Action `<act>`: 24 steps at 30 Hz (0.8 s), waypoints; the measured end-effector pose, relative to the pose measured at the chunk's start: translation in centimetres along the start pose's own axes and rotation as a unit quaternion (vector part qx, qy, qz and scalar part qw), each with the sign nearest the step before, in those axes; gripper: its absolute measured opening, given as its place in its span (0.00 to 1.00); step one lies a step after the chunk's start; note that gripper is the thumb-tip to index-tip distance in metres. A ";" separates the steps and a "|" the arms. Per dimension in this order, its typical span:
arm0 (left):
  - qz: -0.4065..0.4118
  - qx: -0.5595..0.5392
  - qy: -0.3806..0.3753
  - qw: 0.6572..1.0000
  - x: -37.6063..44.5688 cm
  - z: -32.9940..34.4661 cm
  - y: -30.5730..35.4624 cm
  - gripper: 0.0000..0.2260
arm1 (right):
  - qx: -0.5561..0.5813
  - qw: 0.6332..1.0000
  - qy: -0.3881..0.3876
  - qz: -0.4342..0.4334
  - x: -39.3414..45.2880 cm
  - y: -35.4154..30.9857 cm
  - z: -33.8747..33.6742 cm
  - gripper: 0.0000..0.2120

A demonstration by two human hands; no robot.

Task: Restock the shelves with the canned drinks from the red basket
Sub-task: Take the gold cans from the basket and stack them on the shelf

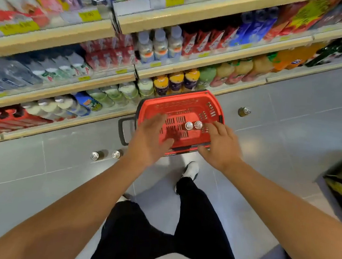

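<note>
The red basket (180,103) stands on the grey floor in front of the shelves. Two cans (193,125) with silver tops stand upright inside it, near its right side. My left hand (148,141) hovers over the basket's left half, fingers spread, holding nothing. My right hand (220,144) hangs over the basket's right front corner, fingers apart, its fingertips just right of the two cans and not gripping them. Two more cans (104,155) stand on the floor left of the basket, and a single can (244,111) stands on the floor to its right.
Shelves (66,91) packed with bottles, cartons and cans run across the top and left. The basket's black handle (124,131) hangs down at its left. My legs and white shoe (191,170) are just behind the basket. A dark box (341,185) sits at the right edge.
</note>
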State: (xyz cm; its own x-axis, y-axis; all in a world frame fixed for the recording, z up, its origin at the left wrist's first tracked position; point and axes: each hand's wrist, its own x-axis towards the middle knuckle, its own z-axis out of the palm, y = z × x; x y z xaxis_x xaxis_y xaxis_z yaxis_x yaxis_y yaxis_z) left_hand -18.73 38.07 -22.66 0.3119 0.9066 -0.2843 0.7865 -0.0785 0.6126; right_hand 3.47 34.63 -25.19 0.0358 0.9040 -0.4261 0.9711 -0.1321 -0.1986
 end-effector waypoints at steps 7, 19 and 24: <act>-0.016 -0.017 -0.014 1.000 9.3 9.6 -1.4 0.29 | 0.041 0.997 -0.063 0.004 8.0 7.8 4.2 0.34; -0.028 0.009 -0.060 0.998 22.4 29.5 -16.5 0.34 | 0.040 0.992 -0.118 -0.016 24.9 14.0 23.5 0.35; 0.000 0.009 -0.069 0.998 27.1 38.2 -23.2 0.34 | 0.015 0.993 -0.120 -0.015 31.7 16.0 32.2 0.30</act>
State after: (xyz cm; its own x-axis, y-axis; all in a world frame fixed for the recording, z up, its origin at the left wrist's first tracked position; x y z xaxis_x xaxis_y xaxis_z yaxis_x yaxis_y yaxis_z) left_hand -8.14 48.63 -72.75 0.3808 0.8409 -0.3846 0.7959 -0.0862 0.5993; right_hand 12.55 48.13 -70.27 -0.0532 0.7856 -0.6164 0.9633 -0.1222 -0.2390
